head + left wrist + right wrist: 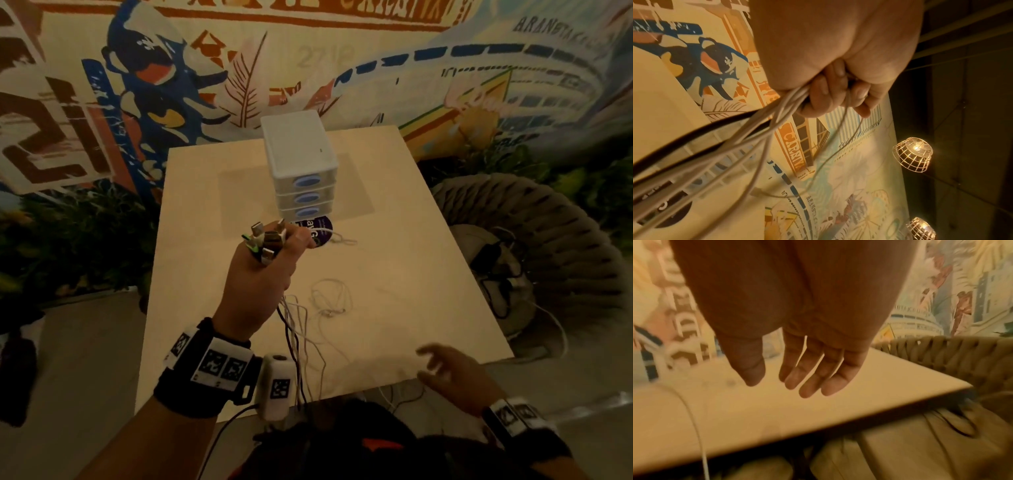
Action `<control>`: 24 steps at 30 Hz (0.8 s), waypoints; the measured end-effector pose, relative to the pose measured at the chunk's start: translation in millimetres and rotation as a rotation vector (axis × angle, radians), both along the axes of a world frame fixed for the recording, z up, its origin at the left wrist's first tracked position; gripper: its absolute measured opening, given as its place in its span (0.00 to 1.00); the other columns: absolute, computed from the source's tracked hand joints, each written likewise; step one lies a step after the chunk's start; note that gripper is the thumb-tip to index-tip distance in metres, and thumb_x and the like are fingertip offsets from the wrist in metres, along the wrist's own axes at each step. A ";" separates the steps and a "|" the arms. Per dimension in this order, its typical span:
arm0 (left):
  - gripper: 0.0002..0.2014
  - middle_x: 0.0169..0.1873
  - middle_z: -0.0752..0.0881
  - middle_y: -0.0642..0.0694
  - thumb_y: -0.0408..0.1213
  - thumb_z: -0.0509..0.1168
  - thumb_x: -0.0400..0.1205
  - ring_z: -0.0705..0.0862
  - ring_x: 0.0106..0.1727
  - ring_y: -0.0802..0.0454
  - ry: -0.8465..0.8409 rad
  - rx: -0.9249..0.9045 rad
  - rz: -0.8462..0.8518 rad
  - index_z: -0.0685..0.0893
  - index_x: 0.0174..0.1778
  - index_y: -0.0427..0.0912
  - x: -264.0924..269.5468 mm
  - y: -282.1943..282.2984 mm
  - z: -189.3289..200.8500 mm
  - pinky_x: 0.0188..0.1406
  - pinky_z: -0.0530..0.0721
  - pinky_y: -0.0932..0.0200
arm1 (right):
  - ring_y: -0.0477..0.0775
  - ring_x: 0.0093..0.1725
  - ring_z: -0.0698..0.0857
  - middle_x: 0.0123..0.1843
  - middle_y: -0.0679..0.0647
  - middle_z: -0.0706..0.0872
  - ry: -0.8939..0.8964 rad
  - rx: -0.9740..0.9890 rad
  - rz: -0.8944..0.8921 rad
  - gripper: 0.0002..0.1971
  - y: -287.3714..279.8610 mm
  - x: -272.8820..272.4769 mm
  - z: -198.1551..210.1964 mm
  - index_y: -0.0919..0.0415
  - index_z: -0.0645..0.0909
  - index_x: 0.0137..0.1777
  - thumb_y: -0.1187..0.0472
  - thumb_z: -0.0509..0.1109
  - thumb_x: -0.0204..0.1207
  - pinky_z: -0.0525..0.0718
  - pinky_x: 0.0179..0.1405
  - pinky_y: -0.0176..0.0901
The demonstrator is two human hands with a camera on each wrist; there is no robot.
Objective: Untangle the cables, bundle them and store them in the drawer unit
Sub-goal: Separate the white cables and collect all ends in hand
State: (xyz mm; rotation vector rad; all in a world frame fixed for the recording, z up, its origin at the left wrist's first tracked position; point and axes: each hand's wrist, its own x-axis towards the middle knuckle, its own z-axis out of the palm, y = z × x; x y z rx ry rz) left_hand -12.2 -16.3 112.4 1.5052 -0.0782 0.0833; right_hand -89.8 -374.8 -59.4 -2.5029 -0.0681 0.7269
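Smooth, matt pale wood-look top on the table [394,274]. Glossy white plastic on the drawer unit [298,154], with translucent drawer fronts and shiny blue oval handles. Thin rubbery sheathing, mostly white and some black, on the cables [748,138]; bright metal on their plug ends [263,240]. Coarse woven cord on the chair [962,356]. Fine metal wire caging the lamps [912,155]. Matt painted finish on the mural wall [308,61].

Black wristbands [191,383] carry white square-coded marker blocks [224,366].
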 end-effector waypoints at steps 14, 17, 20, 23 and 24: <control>0.11 0.21 0.72 0.45 0.44 0.68 0.87 0.69 0.23 0.50 0.088 0.258 -0.260 0.89 0.40 0.46 -20.8 -12.4 -6.9 0.22 0.68 0.60 | 0.63 0.47 0.90 0.60 0.57 0.88 -0.140 1.190 -0.210 0.39 118.8 102.9 153.3 0.47 0.61 0.85 0.72 0.66 0.75 0.86 0.45 0.52; 0.11 0.23 0.73 0.48 0.42 0.68 0.87 0.70 0.23 0.54 0.132 0.356 -0.261 0.89 0.40 0.44 -24.4 -12.7 -18.3 0.26 0.70 0.64 | 0.58 0.41 0.86 0.50 0.57 0.88 -0.016 1.381 -0.390 0.25 101.1 125.0 161.5 0.53 0.73 0.79 0.60 0.64 0.81 0.81 0.42 0.48; 0.11 0.22 0.74 0.52 0.44 0.68 0.86 0.73 0.25 0.56 0.222 0.391 -0.256 0.89 0.40 0.45 -27.7 -18.2 -29.7 0.28 0.73 0.64 | 0.52 0.32 0.77 0.34 0.51 0.78 -0.050 1.284 -0.457 0.15 86.9 146.1 157.8 0.57 0.85 0.65 0.55 0.59 0.89 0.74 0.38 0.46; 0.13 0.26 0.86 0.49 0.51 0.66 0.86 0.84 0.33 0.58 0.299 0.502 -0.297 0.90 0.39 0.53 -25.6 -24.2 -35.7 0.40 0.78 0.66 | 0.49 0.28 0.70 0.28 0.50 0.71 -0.073 1.216 -0.453 0.20 85.2 159.5 153.8 0.58 0.87 0.56 0.51 0.55 0.91 0.71 0.35 0.44; 0.15 0.31 0.90 0.50 0.53 0.65 0.86 0.87 0.39 0.59 0.327 0.542 -0.298 0.90 0.36 0.55 -23.8 -25.4 -37.4 0.44 0.79 0.67 | 0.48 0.27 0.69 0.26 0.49 0.71 -0.083 1.192 -0.447 0.23 85.8 162.6 153.9 0.59 0.86 0.55 0.48 0.52 0.92 0.71 0.35 0.43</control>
